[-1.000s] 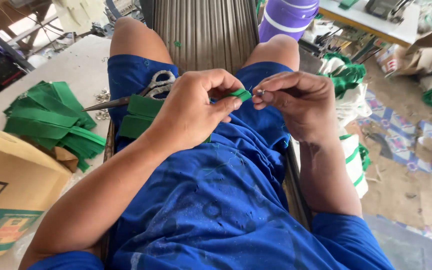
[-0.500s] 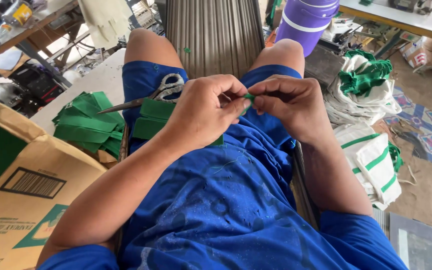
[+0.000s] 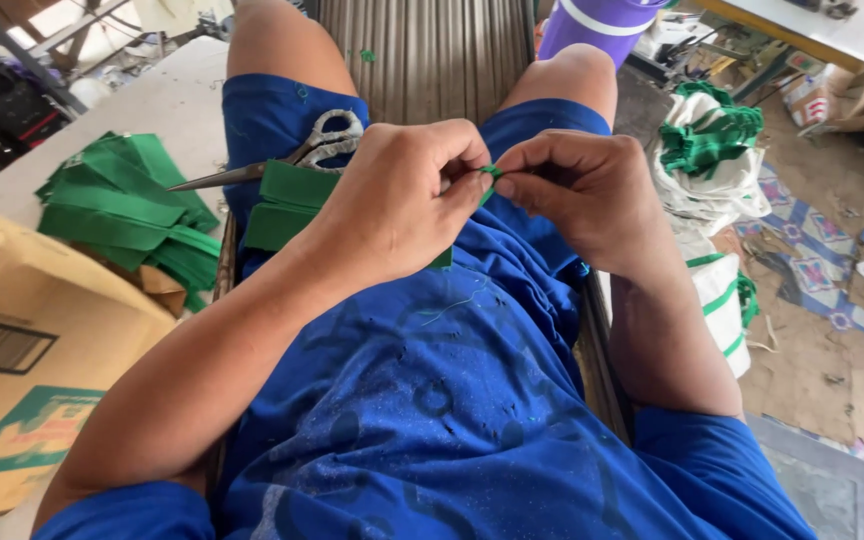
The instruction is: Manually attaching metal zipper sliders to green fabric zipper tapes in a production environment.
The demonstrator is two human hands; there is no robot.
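Note:
My left hand (image 3: 407, 190) and my right hand (image 3: 577, 185) meet above my lap, fingertips pinched together on a small green fabric piece (image 3: 490, 173), most of it hidden by the fingers. Under my left hand, folded green fabric strips (image 3: 287, 200) lie on my left thigh, with a pair of metal scissors (image 3: 317, 145) resting on top, blades pointing left. I sit in blue shorts and a blue shirt on a bench.
A pile of green fabric strips (image 3: 127, 215) lies on the white table (image 3: 152, 100) at left, beside a cardboard box (image 3: 22, 350). A purple container (image 3: 602, 25) stands ahead. White and green bags (image 3: 712, 150) sit on the floor at right.
The view shifted slightly. Both hands stayed together over my lap, working the green piece between the fingertips; less of it shows now.

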